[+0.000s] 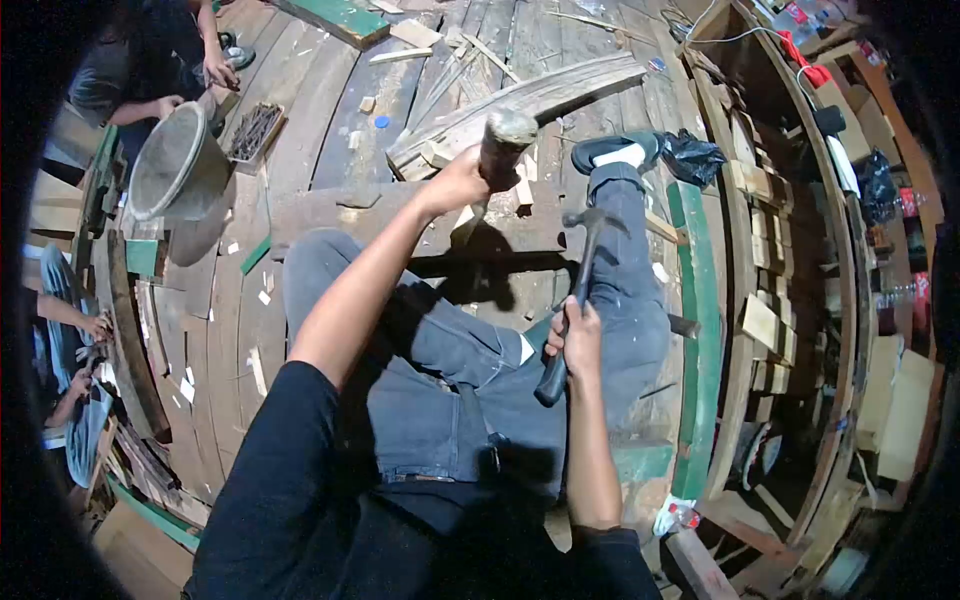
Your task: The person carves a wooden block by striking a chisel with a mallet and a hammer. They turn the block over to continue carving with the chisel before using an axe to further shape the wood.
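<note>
A claw hammer (pixel 586 262) is in my right hand (pixel 577 338), its fingers wrapped round the dark handle. The metal head points away from me, over my right leg, and the black grip end hangs below the hand. My left hand (pixel 458 184) is closed round a thick, dark brown stub with a pale, worn end (pixel 510 128), held up over the floor in front of me; I cannot tell what kind of thing it is. Beyond that hand lies a long, rough wooden beam (pixel 560 92). Small wood pieces (pixel 524 188) are scattered close beneath the left hand.
A grey bucket (pixel 175 165) stands at the left beside a box of nails (pixel 254 132). Co-workers' hands (pixel 218 68) show at the left. A green-painted timber (pixel 695 330) runs along my right, with a wooden rack (pixel 770 240) beyond it. A black plastic bag (pixel 694 157) lies by my foot.
</note>
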A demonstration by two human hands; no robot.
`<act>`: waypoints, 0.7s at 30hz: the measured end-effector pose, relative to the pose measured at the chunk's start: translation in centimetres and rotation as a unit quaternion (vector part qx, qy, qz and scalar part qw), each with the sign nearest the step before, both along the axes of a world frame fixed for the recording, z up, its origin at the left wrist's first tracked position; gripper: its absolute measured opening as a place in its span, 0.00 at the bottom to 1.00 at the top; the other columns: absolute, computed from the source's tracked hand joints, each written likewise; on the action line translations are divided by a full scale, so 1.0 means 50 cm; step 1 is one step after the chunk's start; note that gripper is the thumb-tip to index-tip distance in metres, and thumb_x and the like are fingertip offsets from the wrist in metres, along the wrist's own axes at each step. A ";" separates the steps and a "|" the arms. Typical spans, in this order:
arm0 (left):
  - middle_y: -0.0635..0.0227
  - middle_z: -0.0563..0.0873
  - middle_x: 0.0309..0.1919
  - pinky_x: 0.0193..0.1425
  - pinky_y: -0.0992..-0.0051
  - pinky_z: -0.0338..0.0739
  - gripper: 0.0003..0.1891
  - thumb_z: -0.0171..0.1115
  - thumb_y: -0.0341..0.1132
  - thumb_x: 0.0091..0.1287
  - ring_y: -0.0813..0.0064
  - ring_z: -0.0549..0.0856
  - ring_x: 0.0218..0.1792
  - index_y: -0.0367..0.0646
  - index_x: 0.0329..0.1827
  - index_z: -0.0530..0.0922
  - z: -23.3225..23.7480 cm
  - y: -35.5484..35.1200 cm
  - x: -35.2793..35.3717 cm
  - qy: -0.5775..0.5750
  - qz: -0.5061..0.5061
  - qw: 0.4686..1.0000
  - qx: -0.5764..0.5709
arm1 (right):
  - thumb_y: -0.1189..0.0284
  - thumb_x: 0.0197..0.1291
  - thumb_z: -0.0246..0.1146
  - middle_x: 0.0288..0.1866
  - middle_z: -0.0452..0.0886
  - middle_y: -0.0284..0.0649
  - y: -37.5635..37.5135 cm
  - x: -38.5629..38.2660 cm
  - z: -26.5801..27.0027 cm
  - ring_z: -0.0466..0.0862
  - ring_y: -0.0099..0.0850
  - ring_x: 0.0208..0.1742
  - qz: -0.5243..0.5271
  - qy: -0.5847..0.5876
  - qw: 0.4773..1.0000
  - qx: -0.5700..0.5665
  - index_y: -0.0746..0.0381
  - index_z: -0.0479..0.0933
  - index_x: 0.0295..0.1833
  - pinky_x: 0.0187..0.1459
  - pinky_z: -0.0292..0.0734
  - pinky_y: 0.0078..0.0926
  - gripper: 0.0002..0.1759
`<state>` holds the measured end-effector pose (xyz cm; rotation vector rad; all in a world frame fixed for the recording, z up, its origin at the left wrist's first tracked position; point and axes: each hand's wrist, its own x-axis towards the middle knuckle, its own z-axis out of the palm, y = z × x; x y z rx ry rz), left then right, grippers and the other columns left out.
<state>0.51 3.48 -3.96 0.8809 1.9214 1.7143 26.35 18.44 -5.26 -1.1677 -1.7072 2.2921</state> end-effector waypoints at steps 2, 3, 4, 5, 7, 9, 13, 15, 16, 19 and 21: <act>0.73 0.81 0.39 0.51 0.75 0.77 0.12 0.66 0.34 0.68 0.81 0.81 0.45 0.42 0.50 0.76 -0.037 -0.021 -0.021 -0.025 -0.044 0.996 0.073 | 0.62 0.75 0.52 0.20 0.69 0.34 -0.014 0.012 -0.087 0.70 0.24 0.13 0.022 -0.007 0.999 0.044 0.61 0.63 0.39 0.13 0.69 0.26 0.14; 0.72 0.82 0.39 0.52 0.74 0.77 0.11 0.64 0.33 0.69 0.80 0.82 0.45 0.42 0.50 0.75 -0.041 -0.031 -0.023 -0.018 -0.018 0.998 0.055 | 0.63 0.74 0.52 0.21 0.69 0.34 -0.012 0.013 -0.101 0.72 0.25 0.14 0.021 -0.015 0.999 0.047 0.61 0.64 0.40 0.14 0.70 0.27 0.13; 0.71 0.82 0.40 0.52 0.74 0.77 0.10 0.63 0.32 0.70 0.79 0.82 0.45 0.41 0.51 0.75 -0.037 -0.043 -0.019 -0.013 0.008 0.999 0.036 | 0.63 0.73 0.53 0.21 0.69 0.34 -0.013 0.014 -0.092 0.73 0.26 0.16 0.021 -0.026 0.998 0.049 0.60 0.65 0.41 0.15 0.71 0.28 0.12; 0.71 0.82 0.39 0.53 0.74 0.77 0.09 0.62 0.32 0.71 0.78 0.83 0.45 0.40 0.50 0.75 -0.049 -0.051 -0.023 -0.031 0.027 0.997 0.067 | 0.64 0.74 0.52 0.20 0.70 0.34 -0.009 0.007 -0.071 0.74 0.26 0.14 0.013 -0.027 0.999 0.014 0.61 0.65 0.39 0.15 0.73 0.27 0.13; 0.71 0.83 0.36 0.54 0.74 0.76 0.09 0.59 0.35 0.74 0.77 0.83 0.45 0.39 0.49 0.75 -0.042 -0.064 -0.018 -0.065 0.085 0.991 0.081 | 0.60 0.71 0.57 0.23 0.76 0.37 0.006 0.012 -0.076 0.78 0.32 0.20 0.091 -0.014 0.983 0.158 0.64 0.72 0.41 0.24 0.77 0.35 0.16; 0.70 0.84 0.38 0.54 0.74 0.75 0.10 0.57 0.37 0.75 0.78 0.82 0.42 0.39 0.50 0.75 -0.070 -0.085 -0.034 -0.029 0.095 0.993 0.059 | 0.58 0.69 0.60 0.25 0.78 0.38 0.019 0.018 -0.087 0.79 0.35 0.23 0.199 -0.049 0.924 0.322 0.65 0.75 0.44 0.30 0.78 0.37 0.18; 0.69 0.81 0.39 0.51 0.71 0.75 0.13 0.57 0.33 0.73 0.74 0.80 0.42 0.37 0.56 0.73 -0.026 -0.083 0.025 0.017 0.123 0.992 0.012 | 0.55 0.69 0.60 0.28 0.78 0.36 0.030 -0.004 0.023 0.78 0.33 0.23 0.338 -0.066 0.843 0.412 0.65 0.77 0.49 0.32 0.77 0.33 0.21; 0.63 0.81 0.41 0.51 0.67 0.75 0.14 0.60 0.29 0.67 0.66 0.81 0.43 0.37 0.54 0.72 0.041 -0.066 0.082 0.190 0.075 0.978 -0.046 | 0.53 0.71 0.56 0.31 0.78 0.36 0.032 -0.035 0.092 0.77 0.27 0.23 0.302 0.019 0.908 0.289 0.64 0.76 0.54 0.29 0.76 0.27 0.23; 0.63 0.80 0.39 0.48 0.67 0.75 0.14 0.63 0.28 0.65 0.65 0.81 0.41 0.38 0.52 0.72 0.042 -0.060 0.098 0.329 0.058 0.941 -0.052 | 0.52 0.73 0.53 0.33 0.78 0.36 0.028 -0.052 0.135 0.77 0.23 0.24 0.248 0.064 0.956 0.146 0.63 0.76 0.57 0.27 0.75 0.22 0.25; 0.63 0.76 0.38 0.53 0.65 0.72 0.16 0.62 0.30 0.56 0.63 0.79 0.44 0.42 0.48 0.73 0.136 -0.043 0.162 0.489 -0.080 0.860 -0.121 | 0.39 0.72 0.39 0.43 0.79 0.32 0.047 -0.067 0.192 0.73 0.16 0.33 0.256 0.178 0.950 0.027 0.61 0.69 0.68 0.36 0.73 0.16 0.39; 0.67 0.73 0.35 0.53 0.67 0.71 0.13 0.58 0.34 0.56 0.69 0.78 0.42 0.45 0.44 0.73 0.133 -0.031 0.184 0.589 -0.090 0.794 -0.121 | 0.44 0.73 0.46 0.54 0.79 0.36 0.049 -0.064 0.172 0.77 0.22 0.49 0.324 0.209 0.920 0.063 0.62 0.67 0.71 0.52 0.71 0.19 0.36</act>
